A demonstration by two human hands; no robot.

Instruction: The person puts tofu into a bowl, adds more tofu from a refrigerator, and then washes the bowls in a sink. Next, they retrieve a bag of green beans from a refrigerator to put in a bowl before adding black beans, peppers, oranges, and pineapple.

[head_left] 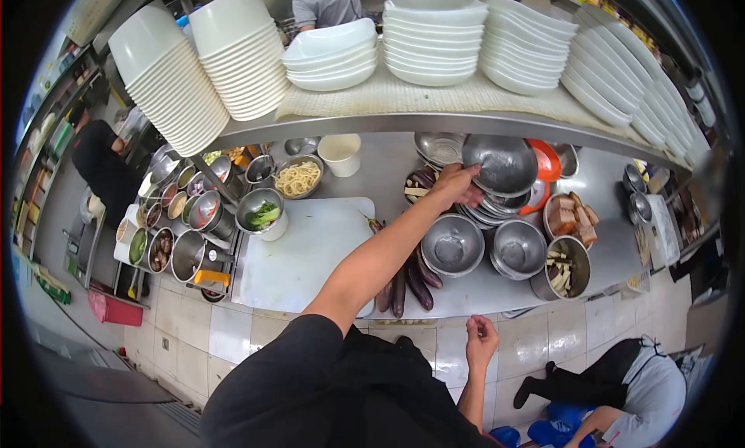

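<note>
My left hand (458, 186) reaches across the steel counter (497, 289) and grips the rim of a tilted metal bowl (506, 163). That bowl sits above a stack of metal dishes (485, 213), beside an orange plate (548, 159). My right hand (481, 341) hangs low in front of the counter edge, fingers loosely curled, holding nothing. Two empty metal bowls (452, 245) (518, 249) stand just below my left hand. Several dark eggplants (405, 283) lie under my left forearm.
A white cutting board (303, 250) lies left of my arm, with bowls of greens (262, 212), noodles (299, 178) and several ingredient tins (182, 215). Stacked white plates (434, 29) fill the shelf above. One person crouches at bottom right (636, 386); others stand left (101, 165) and behind the shelf (326, 2).
</note>
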